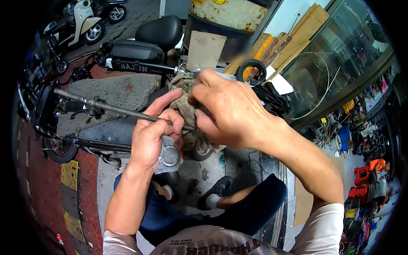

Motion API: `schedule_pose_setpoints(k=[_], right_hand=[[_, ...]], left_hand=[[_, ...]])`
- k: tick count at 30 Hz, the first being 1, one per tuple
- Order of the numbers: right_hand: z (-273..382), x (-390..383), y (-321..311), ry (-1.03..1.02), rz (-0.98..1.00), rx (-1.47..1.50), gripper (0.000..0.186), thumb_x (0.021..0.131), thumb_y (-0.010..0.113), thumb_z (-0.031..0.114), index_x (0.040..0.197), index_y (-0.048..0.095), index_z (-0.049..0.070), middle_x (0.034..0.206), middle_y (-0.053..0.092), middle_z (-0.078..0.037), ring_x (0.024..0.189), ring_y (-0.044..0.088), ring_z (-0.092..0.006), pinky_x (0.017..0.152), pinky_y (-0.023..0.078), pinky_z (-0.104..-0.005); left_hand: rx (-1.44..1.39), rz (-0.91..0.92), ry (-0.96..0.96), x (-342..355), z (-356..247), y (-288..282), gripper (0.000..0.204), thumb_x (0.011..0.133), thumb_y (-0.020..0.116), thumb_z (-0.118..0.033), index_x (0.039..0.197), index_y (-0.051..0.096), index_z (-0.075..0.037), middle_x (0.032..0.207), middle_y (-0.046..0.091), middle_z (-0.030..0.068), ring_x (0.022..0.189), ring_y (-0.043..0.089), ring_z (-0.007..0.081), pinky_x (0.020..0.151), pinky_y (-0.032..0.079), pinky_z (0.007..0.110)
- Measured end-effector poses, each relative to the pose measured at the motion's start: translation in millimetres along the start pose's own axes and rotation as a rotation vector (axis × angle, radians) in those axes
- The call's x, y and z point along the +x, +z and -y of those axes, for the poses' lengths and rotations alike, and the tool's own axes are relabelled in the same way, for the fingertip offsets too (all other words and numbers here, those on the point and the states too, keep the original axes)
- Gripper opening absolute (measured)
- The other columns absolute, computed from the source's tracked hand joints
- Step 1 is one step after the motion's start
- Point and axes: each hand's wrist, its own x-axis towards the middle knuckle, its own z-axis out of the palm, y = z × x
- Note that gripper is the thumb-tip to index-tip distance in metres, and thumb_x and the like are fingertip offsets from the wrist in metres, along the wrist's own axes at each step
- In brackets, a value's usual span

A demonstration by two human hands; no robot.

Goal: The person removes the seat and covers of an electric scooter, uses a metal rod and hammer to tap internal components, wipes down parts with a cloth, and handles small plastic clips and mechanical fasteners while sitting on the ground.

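Note:
A long dark metal rod (106, 106) runs diagonally from upper left to between my hands. My left hand (153, 136) is closed on it, index finger raised, and also holds a small clear plastic bag (168, 157) with round metal parts inside. My right hand (227, 108) is closed on a dirty beige rag (182, 102) at the rod's right end; the rag hides that end. Behind them lies a black tube (160, 69) of a scooter, with grey speckled carpet (127, 87) over its deck at left.
Scooters (85, 25) stand upper left. A black seat (157, 32), cardboard (206, 49), wooden planks (304, 29) and a tyre (250, 72) are behind. A glass panel (327, 68) is at right, a cluttered workshop with red stools (361, 174) beyond. My legs and shoes (216, 191) are below.

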Motion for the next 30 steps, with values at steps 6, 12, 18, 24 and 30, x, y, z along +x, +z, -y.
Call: schedule_pose_setpoints(k=[6, 12, 18, 24, 30], right_hand=[[12, 32, -6, 0.035, 0.242, -0.147, 0.029, 0.079, 0.069, 0.022, 0.091, 0.073, -0.004, 0.098, 0.071, -0.025, 0.087, 0.072, -0.0414, 0.079, 0.059, -0.0474], [28, 56, -15, 0.317, 0.453, 0.044, 0.047, 0.085, 0.065, 0.021, 0.117, 0.054, -0.012, 0.1, 0.072, -0.03, 0.1, 0.071, -0.0426, 0.088, 0.057, -0.0471], [33, 70, 9, 0.207, 0.491, -0.049, 0.049, 0.081, 0.063, 0.015, 0.119, 0.052, -0.015, 0.095, 0.071, -0.031, 0.095, 0.071, -0.0456, 0.082, 0.057, -0.0496], [3, 42, 22, 0.175, 0.205, 0.167, 0.036, 0.08, 0.063, 0.01, 0.114, 0.059, -0.002, 0.097, 0.072, -0.025, 0.095, 0.069, -0.0451, 0.082, 0.055, -0.0505], [-4, 4, 35, 0.256, -0.203, 0.54, 0.026, 0.08, 0.054, 0.004, 0.105, 0.057, 0.0, 0.082, 0.065, -0.017, 0.076, 0.066, -0.0316, 0.069, 0.05, -0.042]], left_hand=[[-0.103, -0.135, 0.094, -1, -6, -22, 0.06, 0.078, 0.046, 0.001, 0.138, 0.054, 0.003, 0.08, 0.054, 0.0074, 0.058, 0.051, 0.0154, 0.051, 0.049, 0.034], [-0.125, -0.139, 0.102, -7, -16, -43, 0.042, 0.079, 0.048, 0.002, 0.12, 0.057, 0.003, 0.082, 0.056, 0.0081, 0.059, 0.052, 0.0166, 0.052, 0.05, 0.034], [-0.139, -0.143, 0.04, -7, -10, -50, 0.036, 0.078, 0.049, 0.003, 0.113, 0.057, 0.002, 0.08, 0.056, 0.0082, 0.059, 0.051, 0.0169, 0.053, 0.047, 0.035], [-0.078, -0.199, 0.016, 0, -6, -39, 0.033, 0.077, 0.048, 0.002, 0.109, 0.057, 0.0, 0.079, 0.056, 0.0083, 0.058, 0.051, 0.0176, 0.051, 0.047, 0.034], [-0.1, -0.218, 0.05, 2, -3, -38, 0.034, 0.077, 0.049, 0.002, 0.109, 0.057, -0.001, 0.079, 0.056, 0.0077, 0.057, 0.05, 0.0183, 0.051, 0.046, 0.036]])
